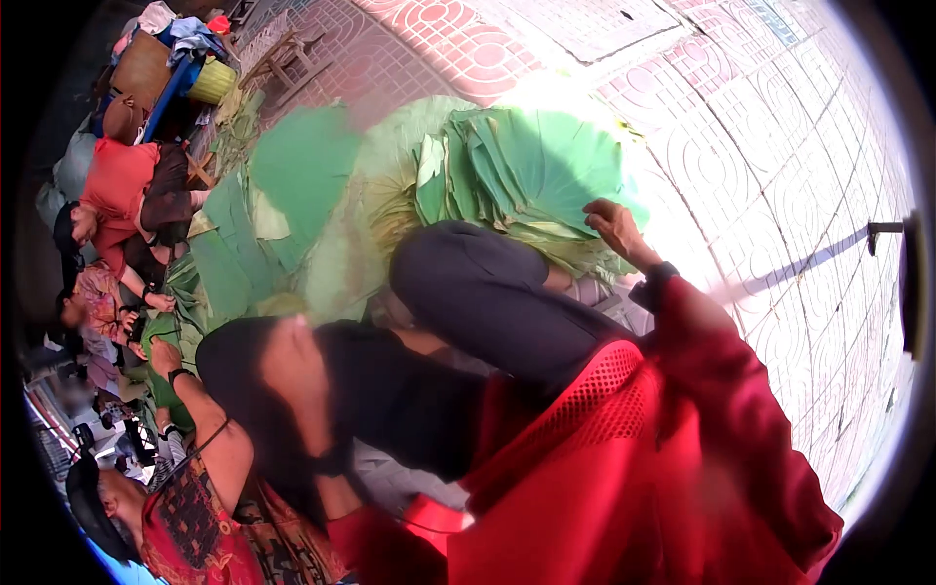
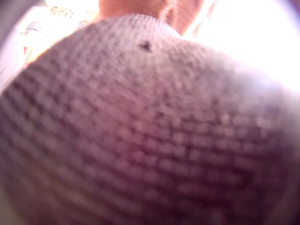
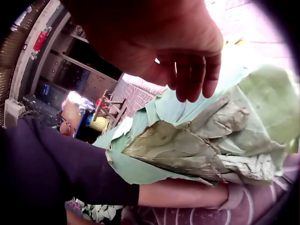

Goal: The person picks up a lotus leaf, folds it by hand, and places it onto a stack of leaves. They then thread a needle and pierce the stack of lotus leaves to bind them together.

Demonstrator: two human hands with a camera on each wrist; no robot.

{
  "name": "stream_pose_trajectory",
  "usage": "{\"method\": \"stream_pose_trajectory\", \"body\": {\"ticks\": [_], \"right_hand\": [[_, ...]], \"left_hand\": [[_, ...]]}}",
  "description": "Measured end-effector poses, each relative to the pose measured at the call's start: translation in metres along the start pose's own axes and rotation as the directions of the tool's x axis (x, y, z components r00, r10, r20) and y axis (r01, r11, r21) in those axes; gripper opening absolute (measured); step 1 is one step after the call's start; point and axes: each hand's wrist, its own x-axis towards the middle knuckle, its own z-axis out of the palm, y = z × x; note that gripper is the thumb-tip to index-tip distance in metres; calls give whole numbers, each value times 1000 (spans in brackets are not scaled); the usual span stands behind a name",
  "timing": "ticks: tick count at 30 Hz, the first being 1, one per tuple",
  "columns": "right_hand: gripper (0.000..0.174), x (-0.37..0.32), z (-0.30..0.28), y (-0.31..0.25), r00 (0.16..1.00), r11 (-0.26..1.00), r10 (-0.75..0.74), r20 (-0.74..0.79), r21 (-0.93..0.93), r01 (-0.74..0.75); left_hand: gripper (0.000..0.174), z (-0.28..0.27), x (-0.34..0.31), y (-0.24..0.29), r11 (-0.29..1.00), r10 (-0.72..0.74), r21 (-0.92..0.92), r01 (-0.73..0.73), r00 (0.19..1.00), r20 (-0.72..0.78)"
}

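Several large green leaves [image 1: 546,156] lie stacked on the paving in the head view. My right hand [image 1: 614,230] is at the stack's near edge; in the right wrist view this hand [image 3: 187,61] hangs above the leaves [image 3: 173,145] with its fingers loosely bent down and nothing visible in them. My left hand [image 1: 295,370] is blurred, over the dark trouser leg, its fingers extended and no object visible in it. Close woven fabric [image 2: 154,126] fills most of the left wrist view, with a bit of skin at the top; the fingers are hidden there.
More leaves [image 1: 302,175] spread left of the stack. People sit along the left, one in a patterned top [image 1: 195,526] close beside my left arm. A yellow basket [image 1: 212,82] and a wooden stool [image 1: 292,63] stand at the upper left. Patterned paving [image 1: 741,146] extends to the right.
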Motion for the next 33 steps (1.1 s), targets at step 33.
{"method": "stream_pose_trajectory", "body": {"ticks": [33], "right_hand": [[38,-59,25,-192,793,932,-346,502,83,354]], "left_hand": [[14,27,-21,-13,978,71,-173,-119,963,-260]]}}
